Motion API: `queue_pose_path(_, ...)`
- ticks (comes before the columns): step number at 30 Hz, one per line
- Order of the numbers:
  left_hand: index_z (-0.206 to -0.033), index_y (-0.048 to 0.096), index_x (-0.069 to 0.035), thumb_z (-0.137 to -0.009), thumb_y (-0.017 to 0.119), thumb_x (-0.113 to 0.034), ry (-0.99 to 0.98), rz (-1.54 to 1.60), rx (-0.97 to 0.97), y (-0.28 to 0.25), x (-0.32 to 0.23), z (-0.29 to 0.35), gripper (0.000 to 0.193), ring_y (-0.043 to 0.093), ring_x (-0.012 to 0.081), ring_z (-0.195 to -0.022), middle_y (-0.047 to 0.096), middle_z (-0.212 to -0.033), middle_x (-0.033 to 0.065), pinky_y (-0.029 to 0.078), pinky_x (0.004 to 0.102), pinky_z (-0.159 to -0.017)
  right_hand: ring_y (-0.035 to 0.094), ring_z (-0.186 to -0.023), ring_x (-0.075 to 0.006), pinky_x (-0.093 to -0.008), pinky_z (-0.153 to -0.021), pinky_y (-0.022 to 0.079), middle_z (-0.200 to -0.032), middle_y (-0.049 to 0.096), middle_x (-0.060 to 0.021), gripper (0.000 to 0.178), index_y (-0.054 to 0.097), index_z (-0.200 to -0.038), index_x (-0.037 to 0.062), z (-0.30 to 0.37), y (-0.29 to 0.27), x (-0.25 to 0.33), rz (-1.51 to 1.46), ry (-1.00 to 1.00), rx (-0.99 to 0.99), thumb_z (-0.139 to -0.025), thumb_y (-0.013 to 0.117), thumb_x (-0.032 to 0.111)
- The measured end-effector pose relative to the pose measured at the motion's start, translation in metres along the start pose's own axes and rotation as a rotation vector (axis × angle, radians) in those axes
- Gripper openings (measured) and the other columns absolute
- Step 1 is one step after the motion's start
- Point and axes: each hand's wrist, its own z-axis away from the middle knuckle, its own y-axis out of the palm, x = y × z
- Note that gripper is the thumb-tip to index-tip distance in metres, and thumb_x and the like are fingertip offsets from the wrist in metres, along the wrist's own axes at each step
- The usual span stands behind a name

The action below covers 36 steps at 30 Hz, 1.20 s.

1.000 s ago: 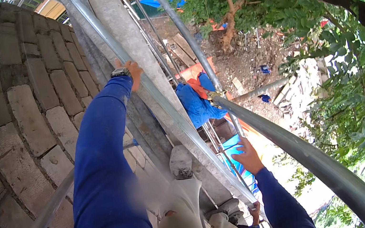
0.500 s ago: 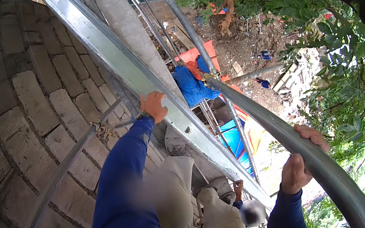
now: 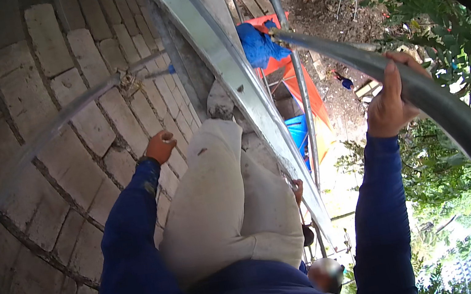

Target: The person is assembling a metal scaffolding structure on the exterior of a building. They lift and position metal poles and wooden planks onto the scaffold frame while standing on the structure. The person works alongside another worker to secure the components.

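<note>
My right hand grips a thick grey metal pipe, its thumb on the near side and its fingers round the far side. The pipe runs diagonally down the right. My left hand hangs in the air above the brick paving, left of my knees. Its fingers are loosely curled with a gap at the thumb, and I see nothing in them. Between the hands, a long shiny metal channel slants along the ledge beside my legs. Another person's hand is at the channel's edge near its lower end.
A bent metal rail crosses the brick paving on the left. Past the channel are scaffold poles, a blue bundle and orange sheeting, above dirt far below. Tree foliage fills the right. Another person's head shows low down.
My left hand has come off the metal channel and moved down and left over the paving. My right hand still holds the pipe, now higher in view. The whole view has shifted.
</note>
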Motion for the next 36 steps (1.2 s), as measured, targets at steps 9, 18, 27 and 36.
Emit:
queue_pose_path(9, -0.118, 0.069, 0.003, -0.090, 0.078, -0.040, 0.147, 0.367, -0.096, -0.008, -0.078, -0.169, 0.051, 0.071, 0.0265, -0.102, 0.074, -0.113, 0.0180, 0.056, 0.0397, -0.091, 0.068, -0.094, -0.0231, -0.0370, -0.092, 0.056, -0.107, 0.068, -0.0162, 0.026, 0.058, -0.114, -0.0027, 0.002, -0.002, -0.011, -0.049, -0.023, 0.022, -0.092, 0.071, -0.002)
queue_pose_path(18, -0.157, 0.035, 0.004, -0.086, 0.082, -0.044, -0.123, 0.707, -0.366, 0.010, -0.156, -0.347, 0.098, 0.049, 0.0396, -0.141, 0.046, -0.155, 0.0263, 0.042, 0.0500, -0.115, 0.051, -0.097, -0.0248, -0.0408, -0.088, 0.044, -0.106, 0.053, -0.0149, 0.046, 0.047, -0.130, 0.0047, 0.004, 0.006, -0.030, -0.034, -0.200, -0.088, -0.092, 0.066, 0.023)
queue_pose_path(27, -0.153, 0.038, 0.001, -0.085, 0.072, -0.020, -0.170, 0.928, -0.412, 0.007, -0.152, -0.381, 0.078, 0.057, 0.0346, -0.121, 0.056, -0.136, 0.0213, 0.046, 0.0477, -0.103, 0.046, -0.093, -0.0207, -0.0369, -0.084, 0.043, -0.101, 0.045, -0.0100, 0.050, 0.049, -0.124, -0.0008, 0.009, 0.030, -0.036, -0.048, -0.240, -0.228, -0.093, 0.069, 0.033)
queue_pose_path(36, -0.139, 0.052, -0.005, -0.080, 0.076, -0.036, 0.156, 0.201, -0.368, -0.006, -0.081, -0.479, 0.070, 0.059, 0.0331, -0.114, 0.060, -0.125, 0.0155, 0.044, 0.0534, -0.101, 0.058, -0.084, -0.0179, -0.0331, -0.076, 0.051, -0.100, 0.059, -0.0104, 0.055, 0.049, -0.130, 0.0065, 0.003, 0.013, -0.051, -0.009, -0.192, -0.163, -0.084, 0.079, 0.018)
